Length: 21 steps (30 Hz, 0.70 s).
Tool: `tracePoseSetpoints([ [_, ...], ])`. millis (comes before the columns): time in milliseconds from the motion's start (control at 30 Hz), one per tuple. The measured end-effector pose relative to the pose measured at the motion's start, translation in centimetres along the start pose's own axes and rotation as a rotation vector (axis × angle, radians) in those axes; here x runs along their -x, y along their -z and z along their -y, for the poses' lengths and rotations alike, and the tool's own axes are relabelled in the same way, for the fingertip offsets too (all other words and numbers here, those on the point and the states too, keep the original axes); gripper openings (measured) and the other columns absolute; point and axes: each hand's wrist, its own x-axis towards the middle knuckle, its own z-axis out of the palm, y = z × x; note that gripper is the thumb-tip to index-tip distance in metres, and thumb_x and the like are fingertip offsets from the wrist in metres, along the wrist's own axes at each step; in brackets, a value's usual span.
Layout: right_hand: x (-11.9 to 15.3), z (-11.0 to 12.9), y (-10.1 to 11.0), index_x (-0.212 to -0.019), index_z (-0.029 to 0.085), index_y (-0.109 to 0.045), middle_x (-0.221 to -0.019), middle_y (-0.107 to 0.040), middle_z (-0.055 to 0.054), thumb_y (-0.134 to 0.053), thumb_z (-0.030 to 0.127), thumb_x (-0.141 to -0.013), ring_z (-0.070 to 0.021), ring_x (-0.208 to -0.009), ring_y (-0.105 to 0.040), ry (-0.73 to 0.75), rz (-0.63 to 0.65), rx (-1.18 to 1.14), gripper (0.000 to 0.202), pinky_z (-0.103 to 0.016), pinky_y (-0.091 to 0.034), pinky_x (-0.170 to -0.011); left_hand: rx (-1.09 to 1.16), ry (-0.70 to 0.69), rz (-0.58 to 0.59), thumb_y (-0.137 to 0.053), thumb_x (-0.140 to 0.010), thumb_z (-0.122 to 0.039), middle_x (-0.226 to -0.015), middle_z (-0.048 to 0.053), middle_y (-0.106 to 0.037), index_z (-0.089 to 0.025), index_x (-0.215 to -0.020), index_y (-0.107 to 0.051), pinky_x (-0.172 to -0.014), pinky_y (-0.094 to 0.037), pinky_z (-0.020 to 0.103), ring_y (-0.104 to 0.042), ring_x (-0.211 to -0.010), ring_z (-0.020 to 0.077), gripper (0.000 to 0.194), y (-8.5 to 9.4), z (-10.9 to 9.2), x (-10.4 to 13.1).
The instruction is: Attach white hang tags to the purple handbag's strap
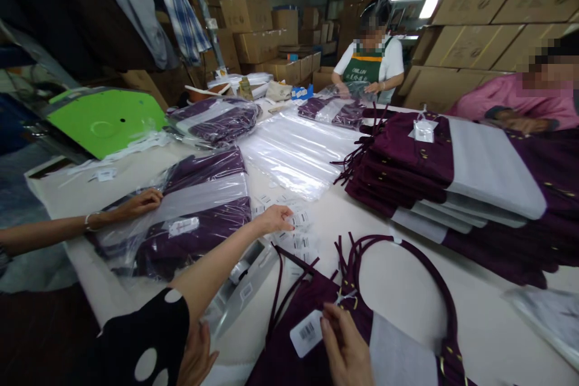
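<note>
Right hand (346,347): at the near edge of the tabletop (474,313), fingertips against the right edge of a white tag (306,333); whether it is pinching the tag I cannot tell.
Left hand (196,356): at the near edge, left of the tag, fingers loose and spread with nothing in them, partly under a co-worker's spotted sleeve (145,338).
Tag: printed with a barcode and lying on a folded purple garment (284,362) at the near edge.
Straps (434,265): thin purple loops curving from the garment out toward the middle of the tabletop.
Tape holder (244,289): a grey metal tray with a roll in it, just left of the garment.
Co-worker's reaching hand (275,217): fingertips on a scatter of small stickers (301,238) near the middle.
Co-worker's other hand (140,202): resting on a bagged garment (199,217) toward the left edge.
Stack (429,163): folded purple garments with grey inserts along the right edge.
Clear bags (294,151): a flat pile past the stickers.
Green board (106,120): at the far left corner.
Far edge: a person in a green apron (373,63); a person in pink (520,99) at the right; cartons (474,12) behind.
</note>
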Motion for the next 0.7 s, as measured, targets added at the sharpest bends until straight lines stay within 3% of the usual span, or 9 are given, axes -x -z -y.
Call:
tracePoseSetpoints([
  [67, -3.5, 2.6, -1.1, -0.091, 0.022, -0.062, -0.087, -0.064, -0.006, -0.057, 0.043, -0.073, -0.0191, -0.076, -0.059, -0.077, 0.081, -0.108, 0.029, -0.027, -0.048, -0.069, 0.106, 0.014, 0.001, -0.064, -0.059, -0.019, -0.06, -0.004, -0.052, -0.011, -0.091, -0.057, -0.053, -0.041, 0.021, -0.05, -0.056, 0.0103, 0.033, 0.2, 0.1, 0.3],
  [133, -7.2, 4.9, -2.9, -0.087, 0.021, -0.062, -0.08, -0.064, -0.004, -0.062, 0.042, -0.067, -0.0156, -0.064, -0.057, -0.188, 0.169, -0.242, 0.029, -0.026, -0.047, -0.059, 0.18, 0.016, 0.011, -0.065, -0.058, -0.019, -0.055, -0.006, -0.048, -0.01, -0.089, -0.057, -0.051, -0.039, 0.02, -0.047, -0.052, 0.0088, 0.034, 0.4, 0.1, 0.7],
  [200, -10.4, 6.6, -5.3, -0.08, 0.019, -0.06, -0.072, -0.062, -0.001, -0.067, 0.037, -0.058, -0.0122, -0.053, -0.054, -0.351, 0.185, -0.425, 0.029, -0.022, -0.042, -0.046, 0.219, 0.007, 0.018, -0.066, -0.055, -0.019, -0.053, -0.007, -0.045, -0.01, -0.086, -0.058, -0.05, -0.036, 0.02, -0.044, -0.051, 0.0078, 0.033, 0.8, -0.1, 1.0],
  [300, -13.6, 8.0, -9.2, -0.076, 0.018, -0.059, -0.066, -0.059, 0.003, -0.068, 0.023, -0.048, -0.0092, -0.05, -0.052, -0.515, 0.195, -0.623, 0.03, -0.019, -0.038, -0.043, 0.243, -0.01, 0.034, -0.066, -0.052, -0.017, -0.053, -0.007, -0.047, -0.011, -0.08, -0.06, -0.052, -0.035, 0.02, -0.044, -0.052, 0.0081, 0.029, 1.4, -0.4, 1.3],
  [467, -15.7, 7.9, -13.4, -0.065, 0.015, -0.058, -0.055, -0.057, 0.003, -0.069, 0.021, -0.047, -0.0078, -0.049, -0.05, -0.579, 0.27, -0.692, 0.022, -0.018, -0.037, -0.043, 0.199, -0.035, -0.019, -0.066, -0.051, -0.015, -0.069, -0.003, -0.055, -0.013, -0.076, -0.062, -0.063, -0.041, 0.022, -0.05, -0.066, 0.0117, 0.026, 2.0, -0.6, 1.3],
  [700, -17.1, 7.4, -13.6, -0.068, 0.012, -0.061, -0.059, -0.064, -0.004, -0.074, 0.032, -0.052, -0.0114, -0.052, -0.056, -0.582, 0.375, -0.765, 0.029, -0.02, -0.044, -0.047, 0.251, 0.05, -0.044, -0.071, -0.052, -0.025, -0.095, 0.004, -0.055, -0.012, -0.098, -0.057, -0.071, -0.043, 0.024, -0.052, -0.075, 0.0123, 0.051, 2.7, 1.4, 0.8],
])
